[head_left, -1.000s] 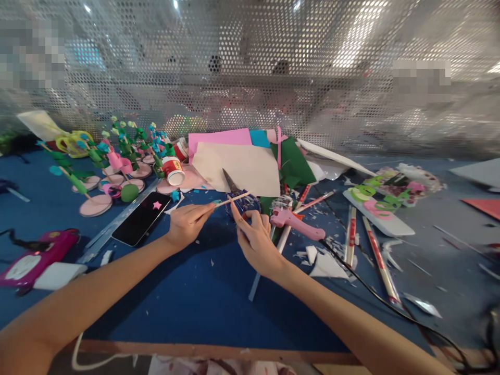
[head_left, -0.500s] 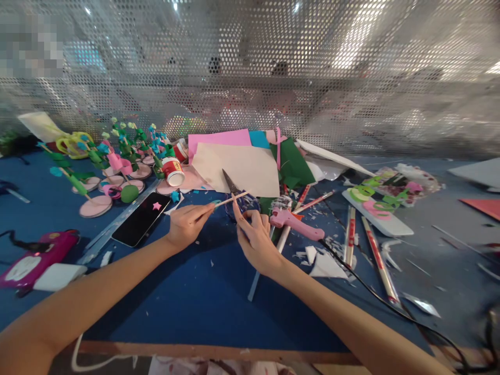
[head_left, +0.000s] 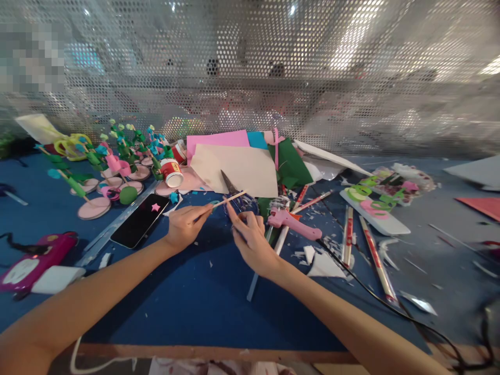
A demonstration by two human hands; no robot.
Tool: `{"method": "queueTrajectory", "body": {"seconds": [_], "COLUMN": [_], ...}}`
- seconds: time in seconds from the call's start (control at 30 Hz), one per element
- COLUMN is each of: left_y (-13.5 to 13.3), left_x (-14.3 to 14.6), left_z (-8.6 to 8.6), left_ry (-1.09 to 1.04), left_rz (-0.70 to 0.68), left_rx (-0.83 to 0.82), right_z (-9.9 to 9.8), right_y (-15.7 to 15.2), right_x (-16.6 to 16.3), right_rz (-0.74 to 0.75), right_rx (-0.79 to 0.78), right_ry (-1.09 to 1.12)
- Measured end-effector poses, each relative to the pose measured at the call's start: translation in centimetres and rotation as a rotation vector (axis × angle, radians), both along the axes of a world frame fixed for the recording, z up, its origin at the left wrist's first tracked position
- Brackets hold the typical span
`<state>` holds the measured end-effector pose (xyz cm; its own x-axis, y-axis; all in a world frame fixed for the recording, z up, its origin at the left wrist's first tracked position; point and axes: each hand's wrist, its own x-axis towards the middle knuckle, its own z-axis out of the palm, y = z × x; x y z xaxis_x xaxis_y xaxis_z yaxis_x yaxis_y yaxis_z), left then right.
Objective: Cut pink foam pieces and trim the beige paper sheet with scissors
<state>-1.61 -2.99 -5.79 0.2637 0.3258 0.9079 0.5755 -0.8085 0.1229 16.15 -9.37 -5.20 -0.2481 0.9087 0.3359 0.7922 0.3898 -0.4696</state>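
My left hand (head_left: 185, 226) is closed in a pinch on the lower end of a thin wooden stick (head_left: 236, 196), which slants up to the right. A bit of blue shows on the stick beside the fingertips. My right hand (head_left: 253, 239) has its index finger stretched out against the stick, while the other fingers curl loosely. Just behind the stick lie dark-bladed scissors (head_left: 227, 181), their handles partly hidden by my right hand. A pink glue gun (head_left: 295, 224) rests to the right of that hand.
Paper flowers on round pink bases (head_left: 94, 207) crowd the left, near a phone (head_left: 139, 221) and a paper cup (head_left: 172, 173). Coloured paper sheets (head_left: 242, 166) lie at the back. Glue sticks (head_left: 377, 258), white scraps (head_left: 326, 265) and a black cord (head_left: 363, 284) are on the right.
My right index finger has slid down along the stick, toward my left hand. My left hand keeps its pinch. The view has shifted slightly.
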Motion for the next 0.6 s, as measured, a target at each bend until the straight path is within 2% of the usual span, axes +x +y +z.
{"method": "queueTrajectory", "body": {"seconds": [0.13, 0.3, 0.47, 0.6], "left_y": [-0.1, 0.0, 0.0, 0.1], "left_x": [0.1, 0.0, -0.1, 0.1], "left_z": [0.1, 0.1, -0.1, 0.2], "left_ry": [-0.003, 0.003, 0.003, -0.003], "left_rz": [0.009, -0.011, -0.001, -0.011], "left_rx": [0.004, 0.012, -0.004, 0.008], "right_z": [0.0, 0.0, 0.1, 0.6], "right_y": [0.3, 0.0, 0.7, 1.1], "right_x": [0.3, -0.1, 1.0, 1.8], "right_rz": [-0.099, 0.034, -0.152, -0.233], "right_rx": [0.033, 0.002, 0.027, -0.01], "right_ry": [0.017, 0.005, 0.046, 0.028]}}
